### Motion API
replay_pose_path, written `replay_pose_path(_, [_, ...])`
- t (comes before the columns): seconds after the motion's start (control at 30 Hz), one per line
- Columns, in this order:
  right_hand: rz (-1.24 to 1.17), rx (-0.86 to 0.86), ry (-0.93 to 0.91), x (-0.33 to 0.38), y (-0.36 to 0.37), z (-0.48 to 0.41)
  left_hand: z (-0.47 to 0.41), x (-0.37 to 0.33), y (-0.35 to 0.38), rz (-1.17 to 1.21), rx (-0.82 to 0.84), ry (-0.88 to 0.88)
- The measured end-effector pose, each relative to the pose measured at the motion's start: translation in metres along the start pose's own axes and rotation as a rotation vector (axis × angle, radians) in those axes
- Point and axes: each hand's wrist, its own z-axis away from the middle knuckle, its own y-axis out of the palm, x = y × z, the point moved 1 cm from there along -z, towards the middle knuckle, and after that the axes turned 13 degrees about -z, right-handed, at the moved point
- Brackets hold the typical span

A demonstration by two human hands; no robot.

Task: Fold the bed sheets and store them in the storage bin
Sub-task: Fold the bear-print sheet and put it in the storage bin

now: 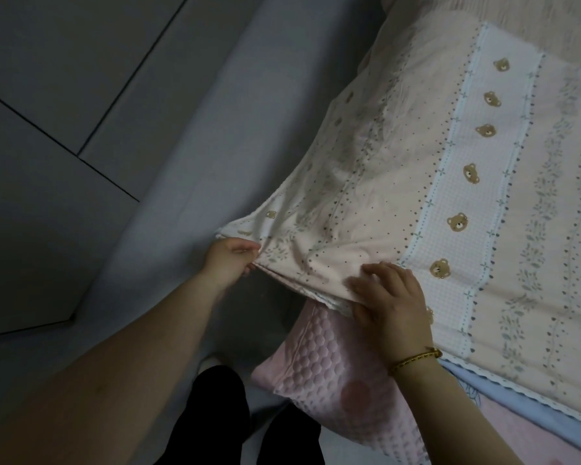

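A pale pink bed sheet (450, 182) printed with bear faces, dots and leafy stripes lies spread over the bed, folded so that layered edges show at its near corner. My left hand (227, 258) grips that corner, which it holds out beyond the bed's edge. My right hand (388, 298), with a gold bracelet on the wrist, rests on the sheet's near edge, its thumb curled under the layers and its fingers on top. No storage bin is in view.
A pink quilted mattress pad (332, 380) covers the bed's corner below the sheet, with a blue layer (503, 394) beside it. Grey floor (182, 162) runs along the bed's left side. Grey cabinet panels (47, 95) stand at the far left. My dark-trousered legs (222, 421) are below.
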Motion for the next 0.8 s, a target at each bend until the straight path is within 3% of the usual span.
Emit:
replay_pose_path(0.13, [0.121, 0.09, -0.086, 0.009, 0.009, -0.004, 0.003, -0.001, -0.003, 0.051, 0.015, 0.02])
replay_pose_path(0.3, [0.053, 0.151, -0.016, 0.007, 0.003, -0.022, 0.001, 0.003, 0.0, -0.128, 0.054, 0.077])
replay_pose_path(0.4, [-0.003, 0.266, 0.0, 0.003, -0.005, -0.031, 0.007, -0.002, 0.012, -0.342, 0.05, 0.239])
replay_pose_path(0.57, [-0.058, 0.344, 0.082, 0.003, -0.007, -0.036, 0.034, -0.022, 0.035, -0.465, 0.205, 0.561])
replay_pose_path(0.7, [-0.16, 0.316, 0.32, 0.004, -0.008, -0.043, 0.04, -0.026, 0.043, -0.68, 0.105, 0.689])
replay_pose_path(0.8, [-0.235, 0.351, 0.387, -0.003, -0.008, -0.042, 0.044, -0.028, 0.045, -0.768, 0.028, 0.811])
